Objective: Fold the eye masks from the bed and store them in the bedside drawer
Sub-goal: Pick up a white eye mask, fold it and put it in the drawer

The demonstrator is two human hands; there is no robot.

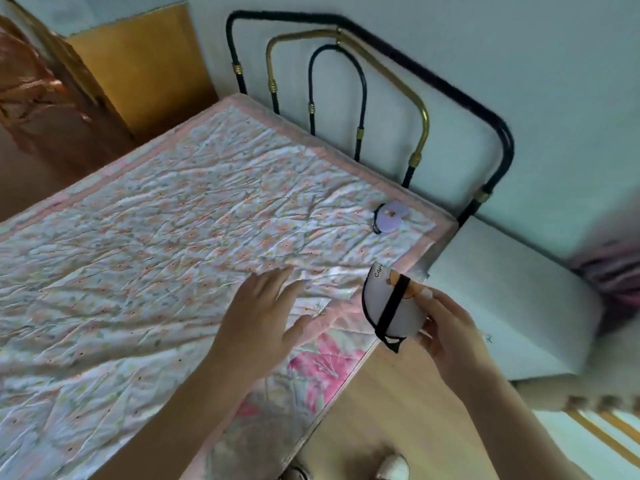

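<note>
My right hand (446, 327) holds a folded white eye mask (381, 301) with a black strap wrapped around it, just past the bed's right edge. My left hand (263, 313) hovers with fingers spread over the floral quilt (173, 237), holding nothing. A second, lilac eye mask (390, 220) lies folded on the quilt near the bed's far right corner. The white bedside cabinet (502, 299) stands right of the bed; no drawer front shows from this angle.
A black and brass metal headboard (422, 119) rises behind the bed against the wall. A wooden cabinet (138, 64) stands at the far left. Wooden floor (398, 410) and my shoes (391, 467) lie below. A pink cloth (616, 271) sits on the white cabinet's far end.
</note>
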